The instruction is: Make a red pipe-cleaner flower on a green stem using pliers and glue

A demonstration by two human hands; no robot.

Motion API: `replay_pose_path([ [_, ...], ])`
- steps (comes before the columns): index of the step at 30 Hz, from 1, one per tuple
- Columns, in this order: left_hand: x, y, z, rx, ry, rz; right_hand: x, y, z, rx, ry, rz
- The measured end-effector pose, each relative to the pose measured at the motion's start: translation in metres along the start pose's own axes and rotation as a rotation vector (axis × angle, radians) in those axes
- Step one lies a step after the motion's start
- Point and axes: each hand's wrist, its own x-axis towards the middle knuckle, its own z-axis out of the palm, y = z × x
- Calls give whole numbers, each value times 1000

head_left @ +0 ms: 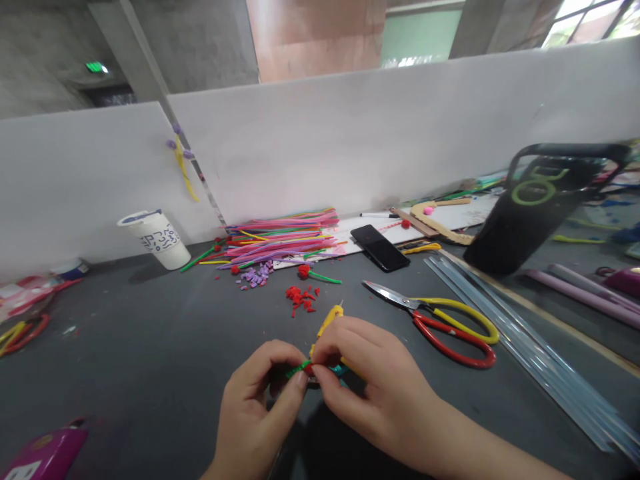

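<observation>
My left hand (265,400) pinches a green pipe cleaner (299,369) between thumb and fingertips. Close against it, my right hand (373,380) has its thumb and forefinger closed on a small red piece (309,368) at the end of the green stem; the fingers hide most of it. Behind the right hand a yellow tool with a metal tip (330,319), which looks like a glue gun, is partly covered. Beyond the hands are a pile of red snippets (301,299) and a finished-looking red flower on a green stem (304,271).
Scissors (453,327) with red and yellow handles lie to the right, beside clear glue sticks (520,347). Further back are a black phone (380,247), bundled pipe cleaners (285,240), purple snippets (257,275) and a white cup (160,243). A dark phone-like device (530,220) stands at right.
</observation>
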Motion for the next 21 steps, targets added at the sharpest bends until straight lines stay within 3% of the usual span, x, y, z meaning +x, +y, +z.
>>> replay_pose_path([
  [17, 0, 4, 1, -10, 29, -6, 2, -1, 0, -4, 13, 1],
  [21, 1, 5, 2, -122, 29, -61, 3, -3, -4, 67, 30, 40],
])
